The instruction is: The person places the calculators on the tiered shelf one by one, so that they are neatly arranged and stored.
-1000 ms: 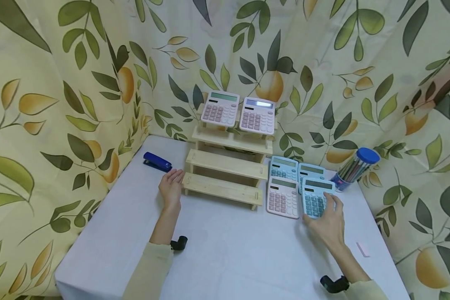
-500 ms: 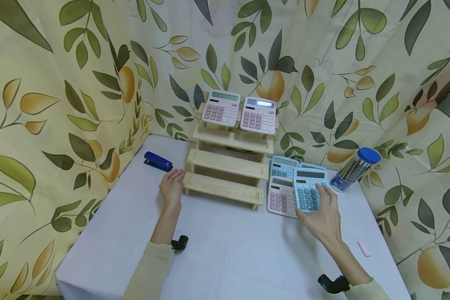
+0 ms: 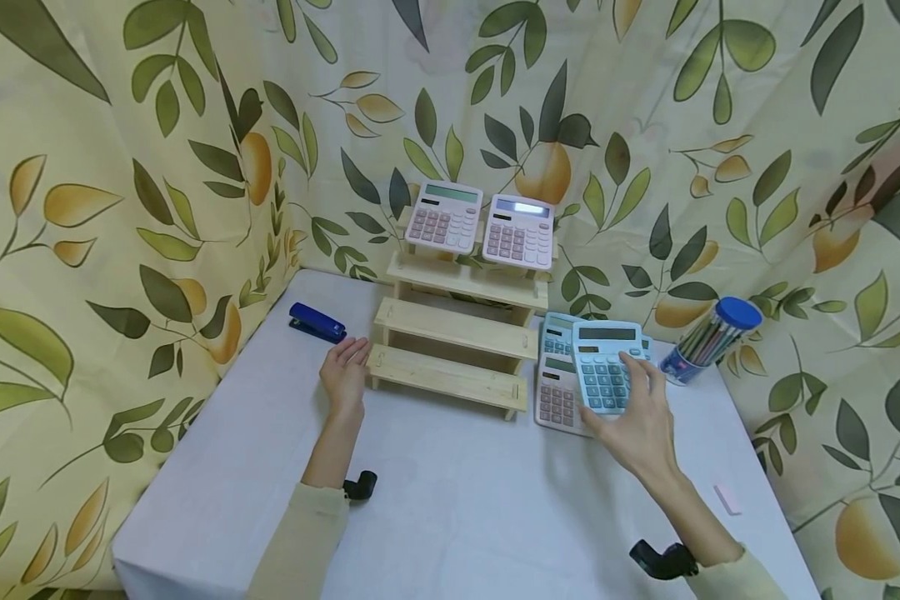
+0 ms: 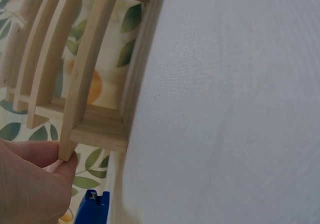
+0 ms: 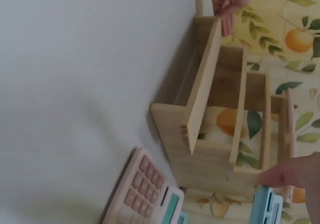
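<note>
Holding a blue calculator (image 3: 606, 367) lifted off the counter (image 3: 450, 492), the right hand (image 3: 637, 425) had its fingers (image 3: 640, 375) curled over the keys and its thumb under the near edge, the thing tilted above the others by the rack (image 3: 457, 333). By my reading, the step was carrying it to the rack; the next move called for swinging it left and setting it flat on a free shelf. The left hand (image 3: 343, 375) lay with relaxed fingers against the rack's lowest left end, steadying it. Counted: three pink calculators, two (image 3: 445, 217) (image 3: 519, 231) on the top shelf and one (image 3: 558, 398) on the counter; at least two blue; one stapler (image 3: 315, 322); one pencil tub (image 3: 708, 337).
</note>
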A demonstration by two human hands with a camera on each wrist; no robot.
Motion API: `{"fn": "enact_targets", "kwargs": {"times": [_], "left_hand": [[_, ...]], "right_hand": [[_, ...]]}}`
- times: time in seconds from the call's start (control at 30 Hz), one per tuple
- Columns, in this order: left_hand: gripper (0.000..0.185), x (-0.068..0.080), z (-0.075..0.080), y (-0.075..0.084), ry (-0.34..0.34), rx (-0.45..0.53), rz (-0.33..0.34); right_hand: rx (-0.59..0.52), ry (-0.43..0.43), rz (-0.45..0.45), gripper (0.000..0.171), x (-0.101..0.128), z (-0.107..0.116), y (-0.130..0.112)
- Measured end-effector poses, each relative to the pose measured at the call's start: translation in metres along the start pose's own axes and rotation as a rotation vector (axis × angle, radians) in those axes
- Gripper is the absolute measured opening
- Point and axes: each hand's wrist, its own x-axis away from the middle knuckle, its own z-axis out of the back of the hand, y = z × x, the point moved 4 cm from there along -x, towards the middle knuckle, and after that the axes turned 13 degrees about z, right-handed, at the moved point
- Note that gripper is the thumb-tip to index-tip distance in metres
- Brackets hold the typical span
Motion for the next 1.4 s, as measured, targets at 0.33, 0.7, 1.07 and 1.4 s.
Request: {"fn": "enact_targets", "kwargs": {"times": [0.33,0.7,1.07,1.4], "left_hand": [[0.068,0.001,0.001,0.000,0.026,-0.007,0.000],[0.069,-0.001,0.001,0.000,0.009,0.011,-0.003],[0.067,-0.002,0.001,-0.002,0.012,-0.002,0.005],[0.069,-0.003,0.001,-0.002,-0.001,0.003,0.008]], "right_hand": [[-0.011,0.017,0.063,0.102,-0.019,0.000,-0.023],[-0.056,0.008,0.113,0.098,-0.038,-0.007,-0.044],[-0.052,-0.001,0.179,0.099,-0.053,-0.019,-0.059],[-0.080,0.021,0.239,0.100,-0.067,-0.027,-0.075]]}}
